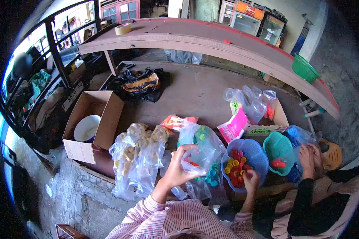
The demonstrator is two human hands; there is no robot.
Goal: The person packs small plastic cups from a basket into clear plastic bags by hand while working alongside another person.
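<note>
My left hand [178,168] grips the edge of a clear plastic bag [212,148], holding it up with its mouth spread. A small red-orange piece [193,163] shows inside the bag, and green caps show through or behind it. Over the right side of a blue plastic basket [240,146], my right hand [251,182] has its fingers curled together. Something dark red shows by the fingertips, too small to name. Red caps [238,155] and yellow caps [227,170] lie loose in that basket. Teal caps [212,178] in clear plastic sit between my hands.
Bags of tan caps [128,153] and a cardboard box [115,115] holding a white bucket [86,128] stand left. A co-worker's hands [309,157] work beside a green basket [281,143] at right. Behind it stands a box of bags [276,119]. A raised bench [179,42] spans the back.
</note>
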